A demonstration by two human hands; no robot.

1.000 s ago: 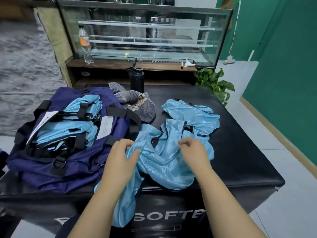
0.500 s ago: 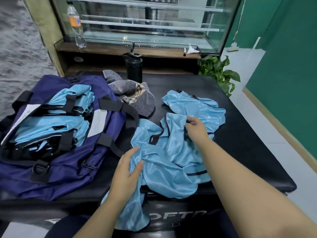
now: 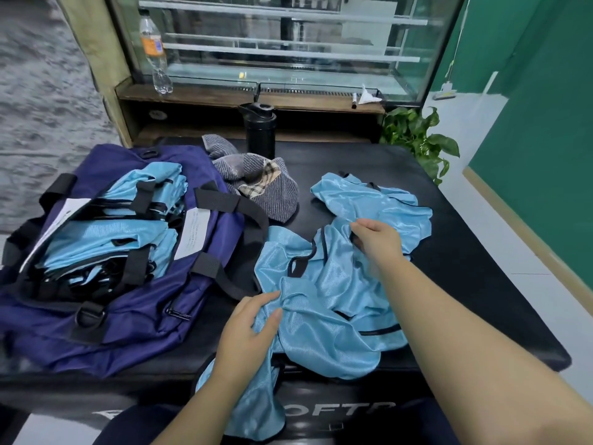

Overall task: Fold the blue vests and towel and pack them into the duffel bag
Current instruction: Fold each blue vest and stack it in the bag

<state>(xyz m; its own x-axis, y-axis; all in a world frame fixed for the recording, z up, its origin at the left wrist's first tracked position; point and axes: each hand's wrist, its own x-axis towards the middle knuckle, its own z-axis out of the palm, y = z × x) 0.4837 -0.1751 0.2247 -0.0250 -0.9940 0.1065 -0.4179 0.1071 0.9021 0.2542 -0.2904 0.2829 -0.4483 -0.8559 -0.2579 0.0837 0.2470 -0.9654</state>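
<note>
While the right hand (image 3: 373, 240) pinches the dark-trimmed shoulder edge of a crumpled blue vest (image 3: 324, 303), the left hand (image 3: 248, 329) grips a bunched fold at its near side, part of the cloth spilling over the front of the black table (image 3: 475, 284). Another loose vest (image 3: 375, 199) lies just beyond, the striped towel (image 3: 260, 184) beside it. The open duffel bag (image 3: 134, 319) at left already holds folded vests (image 3: 106, 239). This looks like the spreading step; next the vest needs pulling flat before any fold.
</note>
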